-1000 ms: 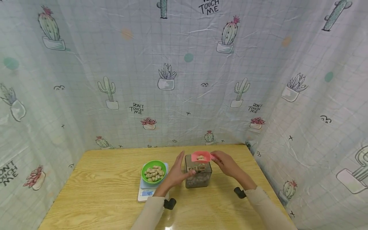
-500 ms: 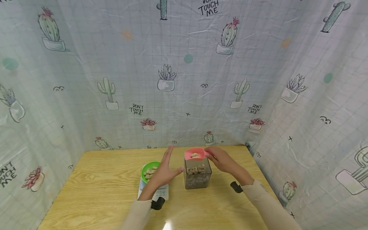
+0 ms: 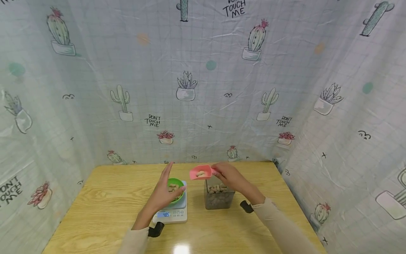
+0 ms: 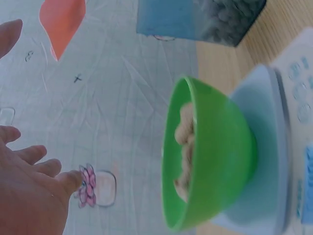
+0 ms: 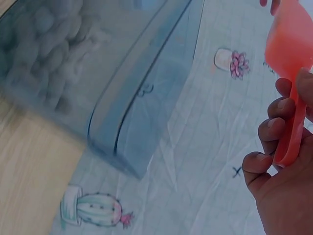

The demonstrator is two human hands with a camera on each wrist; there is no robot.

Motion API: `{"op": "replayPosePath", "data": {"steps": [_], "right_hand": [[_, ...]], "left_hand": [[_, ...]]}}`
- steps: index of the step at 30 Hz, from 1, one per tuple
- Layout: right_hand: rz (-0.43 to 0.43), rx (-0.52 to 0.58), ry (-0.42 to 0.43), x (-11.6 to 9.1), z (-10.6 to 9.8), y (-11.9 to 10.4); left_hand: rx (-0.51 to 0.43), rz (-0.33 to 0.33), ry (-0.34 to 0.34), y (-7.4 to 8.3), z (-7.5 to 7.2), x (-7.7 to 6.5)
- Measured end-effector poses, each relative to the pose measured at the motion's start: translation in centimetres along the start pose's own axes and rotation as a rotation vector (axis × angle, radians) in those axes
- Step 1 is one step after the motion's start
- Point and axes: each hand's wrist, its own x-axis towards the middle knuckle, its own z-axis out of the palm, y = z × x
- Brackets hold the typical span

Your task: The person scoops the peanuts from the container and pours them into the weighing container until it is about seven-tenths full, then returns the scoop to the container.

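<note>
My right hand (image 3: 231,176) grips the handle of a pink scoop (image 3: 205,172), its fingers curled round it in the right wrist view. Peanuts in their shells (image 3: 200,174) lie in the scoop, which hangs in the air just left of the clear grey box (image 3: 219,201). That box holds more peanuts. My left hand (image 3: 161,195), fingers extended and thumb apart, hovers over the left side of the green bowl (image 3: 179,183) and holds nothing. Several peanuts (image 4: 185,147) sit in the bowl, which stands on a white kitchen scale (image 3: 177,216).
All of it stands on a wooden table (image 3: 117,197). The scale's lit display (image 3: 164,214) faces the person. A curtain with cactus prints (image 3: 209,106) hangs behind the table and along its sides.
The right hand has carried the scoop of peanuts left, from over the box toward the bowl. The left hand has moved left, from beside the box to the bowl.
</note>
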Motion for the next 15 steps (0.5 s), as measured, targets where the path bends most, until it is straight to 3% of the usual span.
{"op": "replayPosePath", "data": {"steps": [7, 15], "right_hand": [[0.005, -0.04, -0.059, 1.2, 1.2, -1.3], [-0.009, -0.134, -0.141, 2.8, 2.5, -2.5]], "left_hand": [[0.051, -0.028, 0.003, -2.9, -1.1, -1.1], [0.075, -0.092, -0.072, -6.3, -0.9, -1.8]]}}
